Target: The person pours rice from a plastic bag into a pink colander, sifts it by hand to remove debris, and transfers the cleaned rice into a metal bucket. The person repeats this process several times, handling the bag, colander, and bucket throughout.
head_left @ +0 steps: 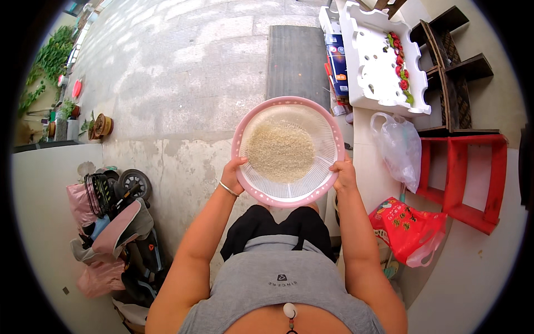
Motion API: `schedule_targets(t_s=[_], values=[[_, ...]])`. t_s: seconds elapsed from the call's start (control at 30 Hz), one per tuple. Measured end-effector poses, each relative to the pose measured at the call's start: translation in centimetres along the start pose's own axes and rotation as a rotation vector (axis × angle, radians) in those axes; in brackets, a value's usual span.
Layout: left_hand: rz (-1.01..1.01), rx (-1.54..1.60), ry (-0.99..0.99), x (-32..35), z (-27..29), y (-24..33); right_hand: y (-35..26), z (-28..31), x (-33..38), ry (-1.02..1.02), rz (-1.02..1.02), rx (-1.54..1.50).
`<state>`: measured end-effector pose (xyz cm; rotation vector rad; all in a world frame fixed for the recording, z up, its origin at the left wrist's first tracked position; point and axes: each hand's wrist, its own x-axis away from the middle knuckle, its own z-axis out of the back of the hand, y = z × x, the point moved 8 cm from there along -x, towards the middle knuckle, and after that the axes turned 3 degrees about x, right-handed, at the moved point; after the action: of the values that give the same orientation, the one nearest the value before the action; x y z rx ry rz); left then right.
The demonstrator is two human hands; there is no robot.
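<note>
Out in front of me I hold a round sieve basket with a pink rim dotted with white and a pale slotted bowl. A heap of pale grain that looks like rice lies in it, spread over the middle and left. My left hand grips the rim at the lower left, thumb on top, with a bangle on the wrist. On the lower right of the rim, my right hand is closed the same way. The fingers under the rim are hidden.
To the right are a white foam box, a clear plastic bag, a red bag and a red wooden frame. A folded stroller stands at the left wall. A dark mat lies on the paving ahead.
</note>
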<state>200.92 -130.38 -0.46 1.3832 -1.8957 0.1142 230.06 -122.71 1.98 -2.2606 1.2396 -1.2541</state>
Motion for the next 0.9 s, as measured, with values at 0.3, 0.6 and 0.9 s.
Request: schedule_targets(t_s=[0.3, 0.6, 0.9], values=[[0.06, -0.041, 0.011, 0.1, -0.3, -2.5, 1.3, 1.5, -0.7, 0.033, -0.115, 0.059], [0.095, 0.006, 0.049, 0.0, 3.5, -3.3, 4.4, 3.4, -2.2, 0.057, -0.163, 0.056], [0.137, 0.047, 0.115, -0.1, 5.2, -5.7, 4.8, 4.0, -1.4, 0.113, -0.23, 0.055]])
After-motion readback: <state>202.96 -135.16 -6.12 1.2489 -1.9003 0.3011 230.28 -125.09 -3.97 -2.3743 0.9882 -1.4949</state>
